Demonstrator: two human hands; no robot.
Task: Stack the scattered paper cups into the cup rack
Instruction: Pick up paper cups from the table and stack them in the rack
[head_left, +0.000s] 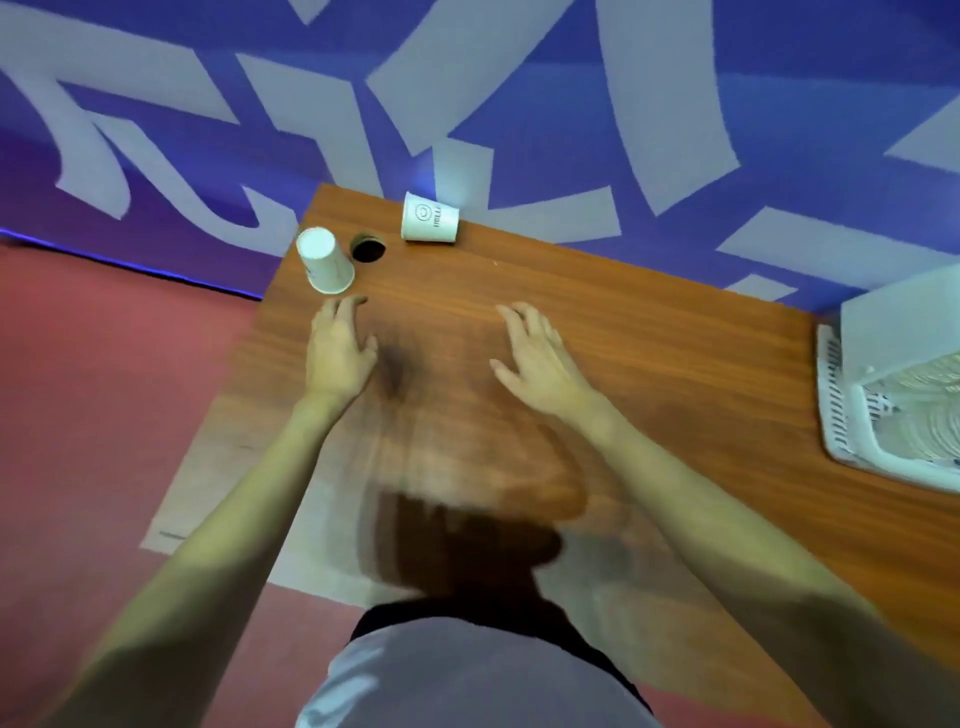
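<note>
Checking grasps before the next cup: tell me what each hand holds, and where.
Nothing is held. The left hand and right hand are both open over the table; the left fingertips are just short of the nearest cup.

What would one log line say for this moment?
left hand open, near upside-down cup | right hand open, empty | printed cup on its side

We see two paper cups at the far left of the surface (649, 332). The upside-down cup (325, 268) stands by the left edge, just left of a round hole (368, 249); the cup on its side (430, 218) lies right of the hole, at the far edge. Our left hand (337, 348) is just before the upside-down cup, our right hand (537, 353) further right. The basket (852, 415) sits at the surface's right end, well apart.
</note>
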